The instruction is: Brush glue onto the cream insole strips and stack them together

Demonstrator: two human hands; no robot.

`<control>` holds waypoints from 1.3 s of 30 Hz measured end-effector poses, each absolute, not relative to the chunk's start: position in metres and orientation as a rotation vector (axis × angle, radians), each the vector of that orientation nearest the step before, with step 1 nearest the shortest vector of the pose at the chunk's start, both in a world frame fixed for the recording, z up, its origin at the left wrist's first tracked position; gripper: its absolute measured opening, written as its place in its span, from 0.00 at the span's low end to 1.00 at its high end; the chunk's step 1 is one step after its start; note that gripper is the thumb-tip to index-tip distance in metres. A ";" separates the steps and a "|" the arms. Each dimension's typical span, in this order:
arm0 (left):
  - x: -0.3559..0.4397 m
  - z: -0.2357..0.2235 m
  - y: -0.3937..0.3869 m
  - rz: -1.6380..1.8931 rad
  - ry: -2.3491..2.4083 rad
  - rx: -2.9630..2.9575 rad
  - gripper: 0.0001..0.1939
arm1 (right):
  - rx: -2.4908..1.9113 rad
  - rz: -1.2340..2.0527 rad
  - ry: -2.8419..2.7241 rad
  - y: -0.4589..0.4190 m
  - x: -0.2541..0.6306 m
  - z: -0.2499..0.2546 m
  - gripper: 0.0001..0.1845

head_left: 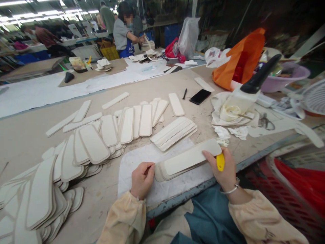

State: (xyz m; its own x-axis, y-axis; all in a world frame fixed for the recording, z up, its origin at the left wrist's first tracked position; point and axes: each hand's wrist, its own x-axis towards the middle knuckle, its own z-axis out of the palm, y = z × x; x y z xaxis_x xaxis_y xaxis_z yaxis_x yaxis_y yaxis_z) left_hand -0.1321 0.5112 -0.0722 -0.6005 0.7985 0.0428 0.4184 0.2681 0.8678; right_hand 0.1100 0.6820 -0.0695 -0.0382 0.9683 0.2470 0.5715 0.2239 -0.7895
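My right hand (224, 169) is closed round a brush with a yellow handle (220, 162), its whitish end partly hidden by the fingers. The thumb of that hand also presses on the right end of a long cream strip with rounded corners (191, 157). Beneath this strip lie more strips, fanned out a little at the left on a white sheet (134, 159). My left hand (142, 178) is closed beside their left end; a thin dark line hangs under its fingertips, and what it pinches is unclear. Just behind, a small stack of strips (174, 134) rests on the table.
Many overlapping strips (93, 144) spread across the left. At the right stand a cut-open plastic jug with a black handle (241, 98), scissors (266, 122) and crumpled tissue. A phone (200, 97) lies farther back. A red basket (269, 183) stands beyond the table edge.
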 end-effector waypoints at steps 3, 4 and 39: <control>-0.130 -0.069 0.511 1.245 2.123 1.347 0.08 | -1.438 0.639 -1.741 0.681 0.108 -0.071 0.22; -0.130 -0.068 0.510 1.230 2.110 1.451 0.08 | -1.424 0.647 -1.748 0.681 0.107 -0.071 0.22; -0.132 -0.084 0.511 0.873 1.925 2.303 0.11 | -1.501 0.656 -1.754 0.714 0.122 -0.076 0.20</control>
State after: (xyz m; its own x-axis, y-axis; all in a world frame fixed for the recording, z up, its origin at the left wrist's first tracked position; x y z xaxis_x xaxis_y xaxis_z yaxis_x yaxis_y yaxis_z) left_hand -0.1323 0.5115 -0.0837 0.0858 0.9117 0.4018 0.9031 -0.2414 0.3551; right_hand 0.1216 0.7137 -0.0758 -0.0579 0.9787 0.1967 0.6093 0.1908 -0.7696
